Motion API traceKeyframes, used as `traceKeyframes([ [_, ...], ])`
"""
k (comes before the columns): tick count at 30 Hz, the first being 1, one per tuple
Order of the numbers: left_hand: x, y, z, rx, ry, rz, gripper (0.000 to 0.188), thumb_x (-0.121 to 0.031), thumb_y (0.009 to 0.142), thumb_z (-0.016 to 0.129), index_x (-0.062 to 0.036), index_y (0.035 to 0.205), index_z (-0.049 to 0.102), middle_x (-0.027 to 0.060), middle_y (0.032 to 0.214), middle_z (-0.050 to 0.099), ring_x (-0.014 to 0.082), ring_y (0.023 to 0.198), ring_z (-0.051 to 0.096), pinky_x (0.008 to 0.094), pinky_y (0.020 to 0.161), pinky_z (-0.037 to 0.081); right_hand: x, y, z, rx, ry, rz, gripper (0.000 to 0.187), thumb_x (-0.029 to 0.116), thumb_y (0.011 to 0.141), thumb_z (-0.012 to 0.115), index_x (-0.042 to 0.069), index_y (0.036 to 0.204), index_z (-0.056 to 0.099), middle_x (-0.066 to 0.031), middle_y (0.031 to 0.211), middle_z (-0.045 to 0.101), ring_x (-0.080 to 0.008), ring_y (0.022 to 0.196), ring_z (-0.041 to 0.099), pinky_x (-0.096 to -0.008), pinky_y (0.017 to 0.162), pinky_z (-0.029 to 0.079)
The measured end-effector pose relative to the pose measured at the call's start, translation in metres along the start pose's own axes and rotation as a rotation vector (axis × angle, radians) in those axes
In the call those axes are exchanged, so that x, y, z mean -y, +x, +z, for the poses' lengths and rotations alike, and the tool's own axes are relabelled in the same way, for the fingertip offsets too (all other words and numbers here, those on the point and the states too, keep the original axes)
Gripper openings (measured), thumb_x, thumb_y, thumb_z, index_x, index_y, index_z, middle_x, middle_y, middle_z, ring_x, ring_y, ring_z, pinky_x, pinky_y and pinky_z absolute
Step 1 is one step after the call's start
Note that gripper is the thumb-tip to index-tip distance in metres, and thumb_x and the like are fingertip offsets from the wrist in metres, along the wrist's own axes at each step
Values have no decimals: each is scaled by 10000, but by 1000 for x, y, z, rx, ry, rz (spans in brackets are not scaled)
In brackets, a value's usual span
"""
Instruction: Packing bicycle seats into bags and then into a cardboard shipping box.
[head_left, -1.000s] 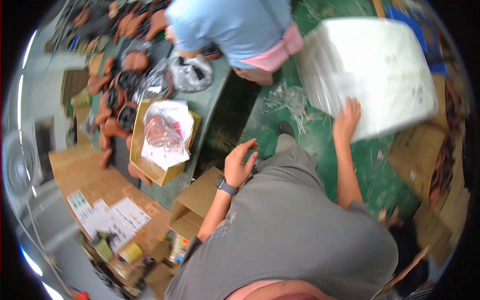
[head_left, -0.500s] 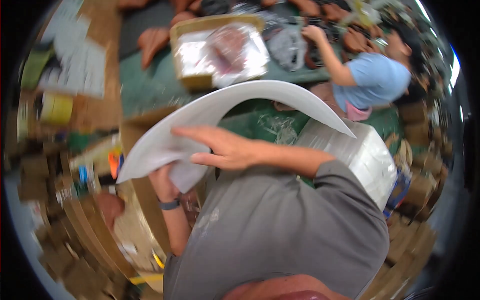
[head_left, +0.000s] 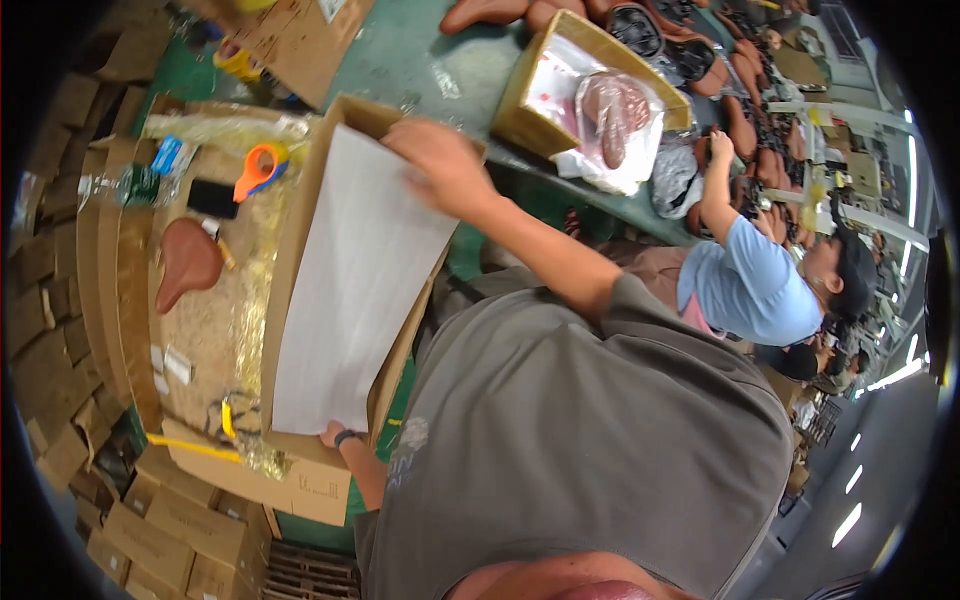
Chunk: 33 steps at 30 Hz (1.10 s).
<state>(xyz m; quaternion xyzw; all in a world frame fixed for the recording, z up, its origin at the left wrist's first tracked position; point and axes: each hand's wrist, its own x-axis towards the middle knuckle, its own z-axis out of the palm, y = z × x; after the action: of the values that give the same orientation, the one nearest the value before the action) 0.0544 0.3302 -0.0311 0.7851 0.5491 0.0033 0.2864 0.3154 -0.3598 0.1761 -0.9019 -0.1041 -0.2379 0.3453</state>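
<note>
A long white packing sheet (head_left: 350, 270) lies along an open cardboard carton (head_left: 285, 290), covering what is beneath it. At the sheet's near end is my left hand (head_left: 336, 432), with a dark band on the wrist; its fingers close on the sheet's edge by the carton's rim, partly hidden. My right hand (head_left: 440, 168) reaches to the far end, touching the sheet near the carton's far rim. Motion smears its fingers, so their grip is unclear.
Left of the carton, a workbench (head_left: 215, 335) bears a brown bicycle saddle (head_left: 190, 258), an orange tape dispenser (head_left: 262, 168) and a black phone (head_left: 213, 198). Beyond stands a box (head_left: 525, 105) holding a wrapped saddle (head_left: 612, 110). A co-worker in blue (head_left: 765, 285) works among saddles.
The white sheet, curved in the air before, now lies lengthwise in the carton. My left hand has moved nearer, my right hand farther, to opposite ends. The view has swung.
</note>
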Motion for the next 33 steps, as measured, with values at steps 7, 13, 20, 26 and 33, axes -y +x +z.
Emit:
traceKeyframes([
  [7,-211,-127,39,-315,206,813,725,-113,972,749,88,1574,398,305,1452,618,431,1297,648,544,1109,529,-200,-178,-237,-108,-633,1538,1436,393,722,943,-5,1695,-36,-344,1380,644,-493,1278,639,-537,1083,522],
  [13,-469,-465,143,942,-441,937,469,-80,1081,659,26,1522,542,139,1322,725,227,1122,727,352,988,577,-295,-266,-269,-344,483,1394,936,210,742,883,-58,1514,426,-165,999,758,-311,932,768,-408,846,613],
  [20,-500,-704,243,1819,-298,394,679,-306,988,774,-49,1553,499,108,1452,619,247,1309,608,382,1112,480,-203,-155,-408,13,993,846,256,192,983,779,15,1159,726,-41,1142,730,-145,1064,693,-351,970,557],
  [26,-529,-692,229,1720,-661,61,779,-512,904,746,-116,1532,513,46,1336,597,230,1154,599,416,976,523,-444,-138,-429,-707,90,1186,697,198,924,765,-116,1485,494,-316,1362,648,-435,1244,617,-516,1097,464],
  [33,-488,-697,203,1526,-964,19,800,-518,874,766,-229,1570,498,57,1284,617,283,1041,589,468,882,511,-403,-51,-441,-248,-32,785,577,231,971,787,-40,1453,622,-244,1304,742,-395,1206,725,-427,1046,559],
])
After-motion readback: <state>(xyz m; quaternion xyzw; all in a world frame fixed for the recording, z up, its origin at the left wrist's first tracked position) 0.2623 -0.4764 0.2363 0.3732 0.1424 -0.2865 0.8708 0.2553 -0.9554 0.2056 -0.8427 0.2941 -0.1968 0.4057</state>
